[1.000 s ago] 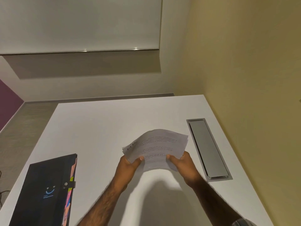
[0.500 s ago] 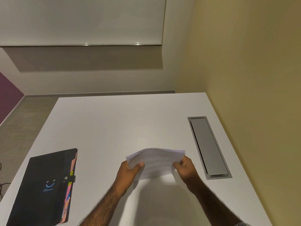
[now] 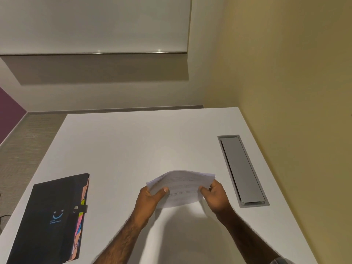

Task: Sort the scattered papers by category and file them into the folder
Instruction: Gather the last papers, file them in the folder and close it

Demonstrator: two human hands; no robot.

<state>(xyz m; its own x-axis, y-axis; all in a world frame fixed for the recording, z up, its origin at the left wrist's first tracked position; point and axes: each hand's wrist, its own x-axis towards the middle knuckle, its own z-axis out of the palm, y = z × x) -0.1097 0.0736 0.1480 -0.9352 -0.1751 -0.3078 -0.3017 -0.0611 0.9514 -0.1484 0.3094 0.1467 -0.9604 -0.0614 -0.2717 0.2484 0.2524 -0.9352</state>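
The white table (image 3: 133, 149) fills the lower view, set against a yellowish wall on the right. On its left side near the front lies the black folder (image 3: 47, 216), flat and closed, its strap fastened over the open edge. A grey metal cable hatch (image 3: 242, 168) is set into the tabletop on the right. Between them, near the front edge, the stack of papers (image 3: 182, 184) is held in both hands, well apart from the folder. Compared with a second ago the stack sits lower and closer to the person, and its sheets, which fanned upward with the far edge lifted, now lie flatter and more nearly in line; whether the near edge touches the table I cannot tell. The left hand (image 3: 150, 197) grips the stack's left end, thumb on top and fingers under; the right hand (image 3: 217, 195) pinches the right end the same way. Coloured tabs (image 3: 80, 223) stick out along the folder's right edge, suggesting dividers inside. My reading is that the papers are gathered and being squared up, so scattering is over, but sorting by category and filing are both still to come, and the folder has to be unfastened first.
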